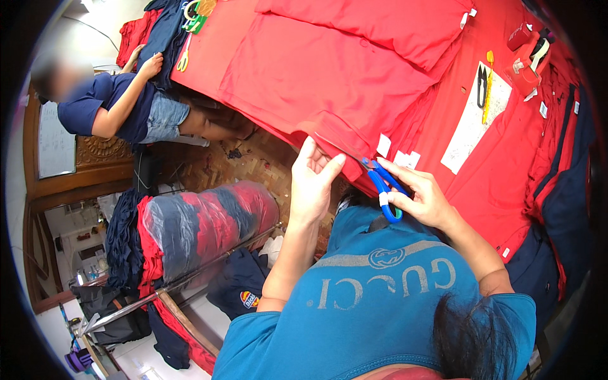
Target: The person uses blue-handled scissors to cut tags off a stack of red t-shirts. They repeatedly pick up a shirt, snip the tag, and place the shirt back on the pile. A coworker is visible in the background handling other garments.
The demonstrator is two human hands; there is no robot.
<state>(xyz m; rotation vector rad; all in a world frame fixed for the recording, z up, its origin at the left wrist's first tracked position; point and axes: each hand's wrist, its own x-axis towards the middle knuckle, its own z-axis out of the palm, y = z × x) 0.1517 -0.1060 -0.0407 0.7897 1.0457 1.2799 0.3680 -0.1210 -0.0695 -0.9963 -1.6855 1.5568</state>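
Note:
Red fabric [335, 76] lies spread over the table, its near edge reaching my hands. My left hand [311, 183] is at that edge, thumb and fingers closed on the cloth. My right hand [425, 195] grips blue-handled scissors [384, 185], with fingers in the loops. Their blades point left across the red cloth toward my left fingers; whether the blades are apart is hard to see. Small white tags [408, 159] lie on the fabric just beyond the scissors.
Thread snips [482, 87] and a yellow cutter [489, 104] rest on white paper [465, 136] at right, near a red tape dispenser [525, 66]. Another person [117, 104] handles dark clothes at far left. A plastic-wrapped clothes bundle [209, 225] stands at left beside a metal rail [183, 278].

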